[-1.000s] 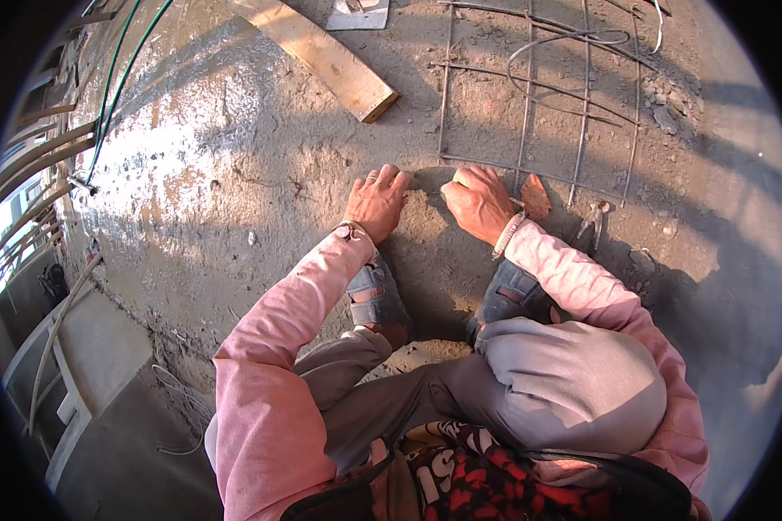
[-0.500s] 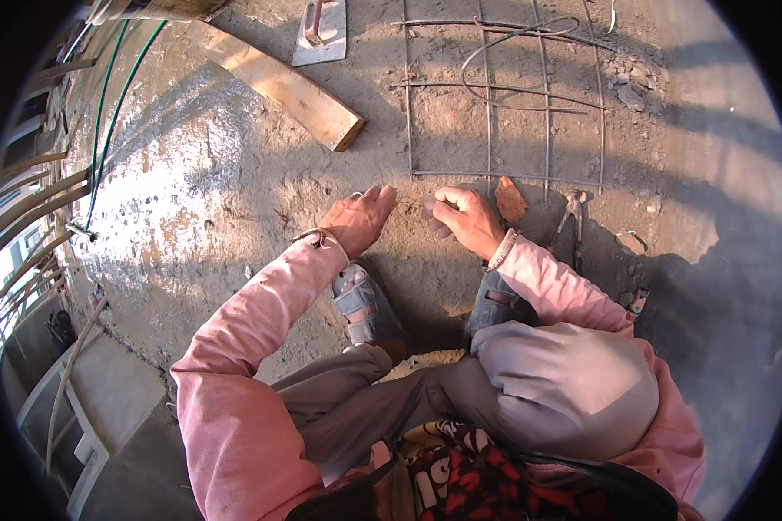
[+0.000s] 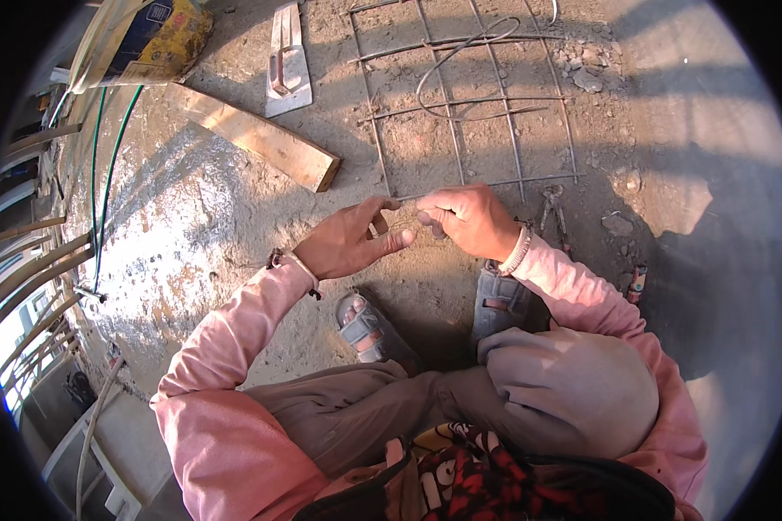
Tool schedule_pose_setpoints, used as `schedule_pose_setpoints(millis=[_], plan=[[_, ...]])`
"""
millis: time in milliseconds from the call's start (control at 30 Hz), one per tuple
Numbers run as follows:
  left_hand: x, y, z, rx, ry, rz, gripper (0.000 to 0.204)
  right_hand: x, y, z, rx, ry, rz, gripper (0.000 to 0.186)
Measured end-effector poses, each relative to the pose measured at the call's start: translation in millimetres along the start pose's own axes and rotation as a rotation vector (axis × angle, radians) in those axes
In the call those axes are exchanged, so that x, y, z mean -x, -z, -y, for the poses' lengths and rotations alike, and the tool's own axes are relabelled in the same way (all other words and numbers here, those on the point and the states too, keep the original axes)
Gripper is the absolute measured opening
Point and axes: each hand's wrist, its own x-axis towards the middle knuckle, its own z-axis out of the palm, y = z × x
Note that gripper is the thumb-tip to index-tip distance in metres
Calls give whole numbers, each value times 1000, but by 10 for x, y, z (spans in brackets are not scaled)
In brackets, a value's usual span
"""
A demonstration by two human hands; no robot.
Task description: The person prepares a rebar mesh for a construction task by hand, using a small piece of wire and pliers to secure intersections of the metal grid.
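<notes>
My left hand (image 3: pixel 347 240) is held above the ground with thumb and fingers apart, and a ring shows on one finger. Its fingertips are close to the near left corner of a mesh of thin steel bars (image 3: pixel 456 149). Just to its right, my right hand (image 3: pixel 476 223) is closed, thumb pressed to curled fingers, over the near edge of that mesh. Whatever those fingers pinch, if anything, is too small or hidden to make out. Pincers (image 3: pixel 553 208) lie on the ground right of my right hand. A loop of bent wire (image 3: pixel 421 82) rests on the mesh.
A wooden plank (image 3: pixel 256 139) lies at the left, beside a steel trowel (image 3: pixel 291 78). Beyond it stands a yellow and dark sack (image 3: pixel 161 39). Green hoses (image 3: pixel 117 165) run along the far left. Stone rubble (image 3: pixel 586 80) lies right of the mesh. My sandalled feet (image 3: pixel 369 334) are below my hands.
My left thumb has spread away from its fingers. Both hands have come to the mesh's near edge, and the reddish brick piece is now out of sight by my right hand. The view has shifted.
</notes>
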Motion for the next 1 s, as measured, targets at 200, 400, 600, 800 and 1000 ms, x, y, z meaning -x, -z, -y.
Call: schedule_pose_setpoints(millis=[200, 400, 600, 800, 1000], plan=[[-268, -188, -12, 983, 127, 452, 40, 149, 141, 85, 259, 247, -103, 12], [-129, -262, -45, 1372, 252, 432, 34, 143, 173, 18, 243, 305, -81, 5], [-132, -350, -6, 616, 29, 156, 29, 173, 162, 27, -451, -544, 244, 26], [-107, -400, -61, 767, 267, 303, 34, 358, 94, -49, 266, 295, 6, 16], [-68, -528, 53, 921, 233, 422, 34, 472, 213, -139, 418, 388, 189, 13]])
